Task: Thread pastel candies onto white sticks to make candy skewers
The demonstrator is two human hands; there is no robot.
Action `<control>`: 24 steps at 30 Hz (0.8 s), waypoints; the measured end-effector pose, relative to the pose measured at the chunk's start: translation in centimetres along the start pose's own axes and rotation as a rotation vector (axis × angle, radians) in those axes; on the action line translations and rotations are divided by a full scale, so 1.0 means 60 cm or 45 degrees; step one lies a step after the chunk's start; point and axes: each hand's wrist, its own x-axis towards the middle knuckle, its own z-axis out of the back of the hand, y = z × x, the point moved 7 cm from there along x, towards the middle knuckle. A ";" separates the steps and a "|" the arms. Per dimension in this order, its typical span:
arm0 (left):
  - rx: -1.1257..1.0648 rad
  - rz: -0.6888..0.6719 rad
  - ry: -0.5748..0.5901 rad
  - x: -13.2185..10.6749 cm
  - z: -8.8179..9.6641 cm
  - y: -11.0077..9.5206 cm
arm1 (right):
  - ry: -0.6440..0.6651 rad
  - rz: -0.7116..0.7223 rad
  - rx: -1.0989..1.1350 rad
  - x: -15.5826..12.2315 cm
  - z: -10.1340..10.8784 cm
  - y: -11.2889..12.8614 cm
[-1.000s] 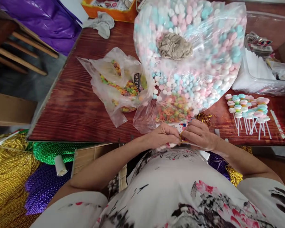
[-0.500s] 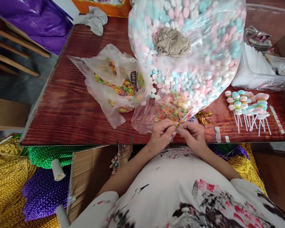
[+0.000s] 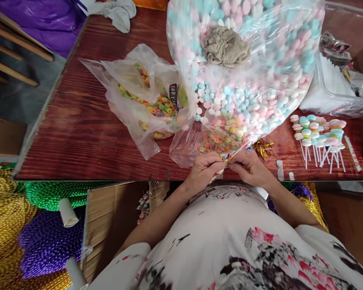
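Observation:
At the table's front edge my left hand (image 3: 205, 170) and my right hand (image 3: 251, 168) meet, fingers closed in a pinch. Between the fingertips shows a thin gold twist tie (image 3: 229, 159), with each hand at one side of it. A white stick (image 3: 239, 150) slants up from the same spot. What the tie goes around is mostly hidden by my fingers. Just beyond lies a clear bag with fruit-coloured rings (image 3: 220, 139), against a large clear bag of pastel round candies (image 3: 260, 92). More gold twist ties (image 3: 262, 149) lie right of my right hand.
A crumpled brown cloth (image 3: 226, 46) rests on the big bag. Left of it sits an open plastic bag (image 3: 151, 98) of coloured rings. Finished-looking candy sticks (image 3: 319, 131) lie at right, before a clear bin (image 3: 335, 106). Shiny beads (image 3: 48, 241) hang below left.
The view has shifted slightly. My hands stay together at the gold twist tie, and the white stick shows more clearly above my right fingers.

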 end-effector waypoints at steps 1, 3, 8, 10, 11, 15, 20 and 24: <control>-0.032 0.025 0.015 0.000 0.000 0.005 | 0.037 -0.026 0.064 0.001 -0.002 -0.006; -0.059 0.034 0.033 -0.001 0.000 0.009 | 0.105 -0.131 0.295 -0.001 -0.013 -0.025; -0.007 -0.012 0.142 -0.003 -0.008 -0.002 | 0.259 -0.448 0.794 -0.026 -0.064 -0.074; -0.007 0.024 0.223 -0.001 -0.010 -0.005 | 0.267 -0.340 0.602 -0.026 -0.064 -0.068; -0.032 0.073 0.268 0.000 -0.012 -0.003 | 0.237 -0.192 0.414 -0.023 -0.056 -0.056; -0.341 0.544 0.438 -0.007 -0.021 0.025 | 0.020 0.738 -0.390 -0.032 -0.027 0.034; -0.583 1.015 0.708 -0.035 -0.045 0.047 | 0.015 1.328 -0.703 -0.063 -0.026 0.082; -0.563 1.075 1.006 -0.049 -0.062 0.038 | 0.048 1.555 -0.702 -0.073 -0.023 0.103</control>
